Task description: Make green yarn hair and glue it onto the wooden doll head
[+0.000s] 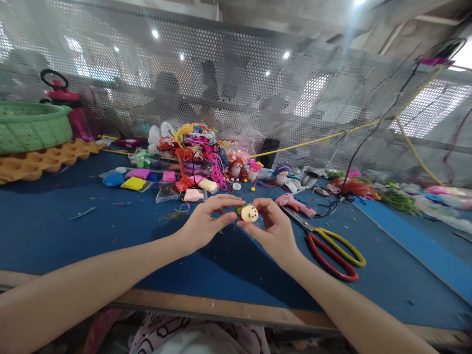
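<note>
Between my two hands is a small doll head point(250, 214) with a pale face, dark dots for features and green material on its left side. My left hand point(210, 221) pinches the green side with thumb and fingers. The face side is gripped by my right hand point(271, 223), its thumb below and fingers above. Both hands are raised over the blue table point(110, 236). Big scissors point(326, 243) with one red and one yellow handle lie just right of my right hand, near a pink glue gun point(297, 204).
Tangled colourful yarn point(195, 147), clay packets point(133, 183) and finished dolls point(236, 168) line the back. A green basket point(33, 127), an orange egg tray point(47, 158) and a pink bottle point(79, 118) stand left. Green and orange yarn point(400, 201) lies right, near a black cable.
</note>
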Tool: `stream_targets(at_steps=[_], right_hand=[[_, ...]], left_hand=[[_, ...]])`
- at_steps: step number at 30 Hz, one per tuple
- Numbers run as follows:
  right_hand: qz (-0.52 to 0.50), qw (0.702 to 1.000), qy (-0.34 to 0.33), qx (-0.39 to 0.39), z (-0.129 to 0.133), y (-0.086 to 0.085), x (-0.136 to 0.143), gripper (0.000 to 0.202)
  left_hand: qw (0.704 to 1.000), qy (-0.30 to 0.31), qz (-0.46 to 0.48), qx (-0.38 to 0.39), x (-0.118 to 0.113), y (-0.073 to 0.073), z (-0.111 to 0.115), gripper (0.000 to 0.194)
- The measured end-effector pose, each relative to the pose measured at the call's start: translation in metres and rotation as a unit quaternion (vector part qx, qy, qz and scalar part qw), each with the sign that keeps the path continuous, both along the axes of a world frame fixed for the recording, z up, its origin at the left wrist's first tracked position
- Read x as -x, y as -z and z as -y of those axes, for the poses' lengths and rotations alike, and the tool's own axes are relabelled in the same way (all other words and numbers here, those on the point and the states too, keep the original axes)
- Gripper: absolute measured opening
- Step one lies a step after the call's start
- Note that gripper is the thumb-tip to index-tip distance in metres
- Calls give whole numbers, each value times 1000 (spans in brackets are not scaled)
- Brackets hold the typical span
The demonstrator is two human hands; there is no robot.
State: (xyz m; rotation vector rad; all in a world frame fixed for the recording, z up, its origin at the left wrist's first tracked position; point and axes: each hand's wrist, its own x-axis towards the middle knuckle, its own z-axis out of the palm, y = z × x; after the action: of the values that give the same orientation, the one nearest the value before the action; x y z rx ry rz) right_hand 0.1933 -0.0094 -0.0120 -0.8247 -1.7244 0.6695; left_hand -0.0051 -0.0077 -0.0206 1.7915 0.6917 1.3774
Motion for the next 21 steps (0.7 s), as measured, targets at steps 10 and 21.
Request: stream_targets(at_steps=[10,21], right_hand=[[7,1000,-24,12,1,-2,-2,33],[-33,997,-64,9,2,-5,1,36]], left_hand=[[996,32,34,80,-1,-2,3,35],[967,105,98,209,-5,-2,8,45]])
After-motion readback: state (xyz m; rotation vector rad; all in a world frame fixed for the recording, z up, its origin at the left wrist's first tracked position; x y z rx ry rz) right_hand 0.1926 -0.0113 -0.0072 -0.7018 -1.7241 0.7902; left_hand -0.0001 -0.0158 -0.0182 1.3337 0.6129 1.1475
